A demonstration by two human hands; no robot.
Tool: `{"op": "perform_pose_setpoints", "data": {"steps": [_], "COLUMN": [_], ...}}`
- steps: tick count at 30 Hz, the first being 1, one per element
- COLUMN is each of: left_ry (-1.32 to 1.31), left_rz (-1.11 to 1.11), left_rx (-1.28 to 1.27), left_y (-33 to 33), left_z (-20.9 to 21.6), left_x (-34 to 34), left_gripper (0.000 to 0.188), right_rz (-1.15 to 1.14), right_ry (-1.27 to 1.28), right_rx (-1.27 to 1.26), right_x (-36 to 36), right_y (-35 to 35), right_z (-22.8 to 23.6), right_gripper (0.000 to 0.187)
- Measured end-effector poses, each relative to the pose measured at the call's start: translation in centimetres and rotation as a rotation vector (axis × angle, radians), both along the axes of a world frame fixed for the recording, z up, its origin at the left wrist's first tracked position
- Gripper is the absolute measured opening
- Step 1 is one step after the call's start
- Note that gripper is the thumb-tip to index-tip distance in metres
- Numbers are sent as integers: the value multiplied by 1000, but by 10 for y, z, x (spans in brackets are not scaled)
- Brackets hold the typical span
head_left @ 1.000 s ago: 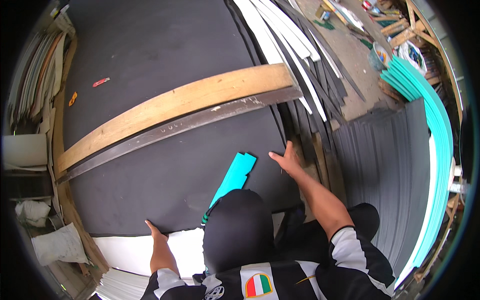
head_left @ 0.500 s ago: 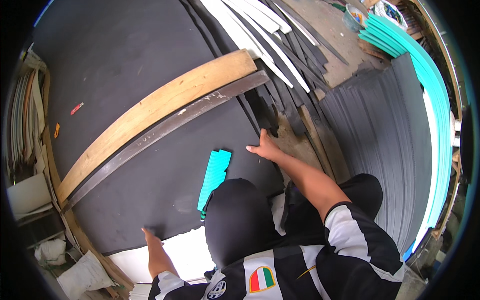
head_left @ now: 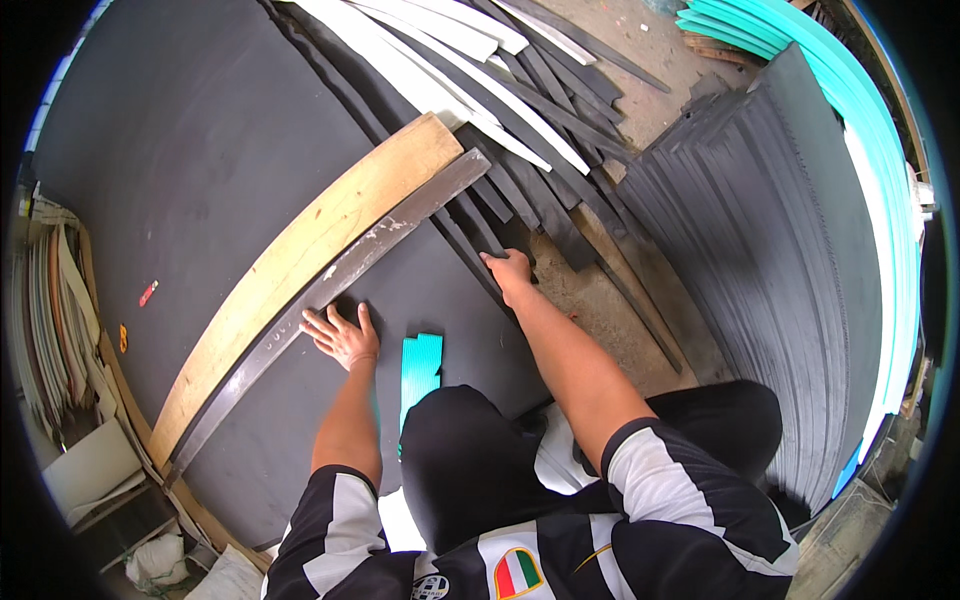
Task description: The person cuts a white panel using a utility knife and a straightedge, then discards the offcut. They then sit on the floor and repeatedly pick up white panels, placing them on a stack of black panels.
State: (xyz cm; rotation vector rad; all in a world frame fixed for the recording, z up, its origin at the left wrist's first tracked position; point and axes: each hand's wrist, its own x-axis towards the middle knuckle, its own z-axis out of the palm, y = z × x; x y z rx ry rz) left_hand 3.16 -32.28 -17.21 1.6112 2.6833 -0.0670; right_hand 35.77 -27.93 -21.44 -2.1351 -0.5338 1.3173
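A large black foam-like sheet point(head_left: 440, 285) lies spread under a brown metal straightedge point(head_left: 395, 222) and a thick wooden beam point(head_left: 320, 220), which run diagonally side by side. My left hand point(head_left: 345, 338) is open with fingers spread, its fingertips at the straightedge's near edge. At the sheet's right edge, my right hand point(head_left: 508, 275) is closed around a narrow black strip point(head_left: 483, 228); its far fingers are partly hidden. A turquoise ribbed piece point(head_left: 421, 365) rests on the sheet between my left arm and my knee.
White strips point(head_left: 450, 32) and black offcuts point(head_left: 565, 235) are heaped beyond the sheet's right edge. A tall stack of black sheets point(head_left: 730, 240) stands at right, with turquoise sheets point(head_left: 890, 240) behind. A red cutter point(head_left: 148, 293) and a yellow one point(head_left: 123, 338) lie far left.
My left hand has moved from the sheet's near edge up to the straightedge. My right hand has shifted slightly and closed on the black strip. The view has shifted.
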Motion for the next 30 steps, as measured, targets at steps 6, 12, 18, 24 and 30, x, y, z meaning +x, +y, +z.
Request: {"op": "perform_pose_setpoints", "data": {"steps": [6, 12, 18, 24, 30], "left_ry": [29, 52, 76, 147, 132], "left_rz": [-12, -29, -19, -43, -75], "left_rx": [9, 40, 10, -4, 60], "left_y": [-4, -4, -4, -3, 0], "left_z": [-12, -17, -25, -36, -50], "left_x": [-7, -6, -13, -21, -31], "left_gripper": [82, 82, 79, 85, 87], "right_rz": [77, 436, 605, 817, 946], "right_ry": [110, -310, -360, -428, -565], "right_rx": [56, -108, -29, -233, -361], "right_x": [73, 123, 79, 84, 203], "right_y": [-34, -107, -46, -68, -217], "right_z": [-1, 32, 66, 99, 156], "right_gripper": [36, 63, 99, 106, 91]}}
